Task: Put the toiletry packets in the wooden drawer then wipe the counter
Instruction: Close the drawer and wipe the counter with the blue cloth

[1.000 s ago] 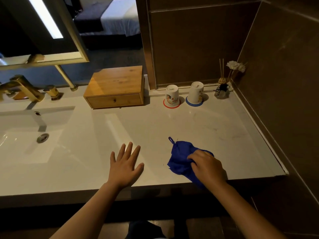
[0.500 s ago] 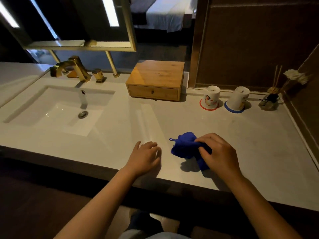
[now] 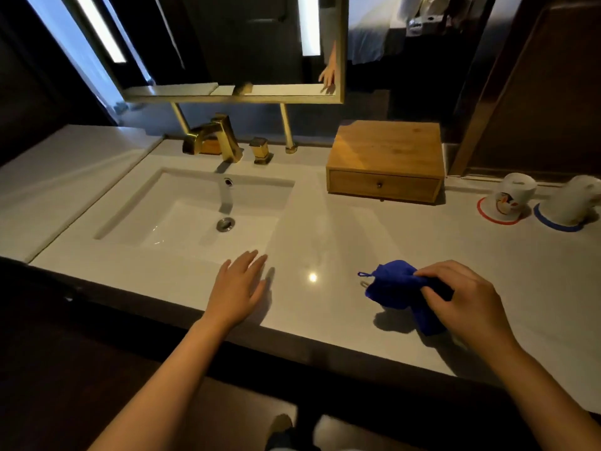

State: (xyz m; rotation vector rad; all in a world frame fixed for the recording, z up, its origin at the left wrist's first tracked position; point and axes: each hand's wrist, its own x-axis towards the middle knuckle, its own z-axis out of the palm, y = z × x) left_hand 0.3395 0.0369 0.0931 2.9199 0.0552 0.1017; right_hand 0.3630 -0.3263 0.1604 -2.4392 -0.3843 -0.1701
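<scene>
On the white tabletop (image 3: pixel 325 242), the right hand (image 3: pixel 468 307) grips a bunched blue cloth (image 3: pixel 395 288), the left hand (image 3: pixel 239 288) rests open beside the sink (image 3: pixel 192 209), wooden drawer (image 3: pixel 383 185) shut behind

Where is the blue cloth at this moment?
In the head view, the blue cloth is bunched in the right hand just above the counter, near its front edge, right of the sink.

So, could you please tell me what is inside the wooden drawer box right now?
Its contents cannot be seen: the wooden drawer is shut. No packets show on the counter.
</scene>
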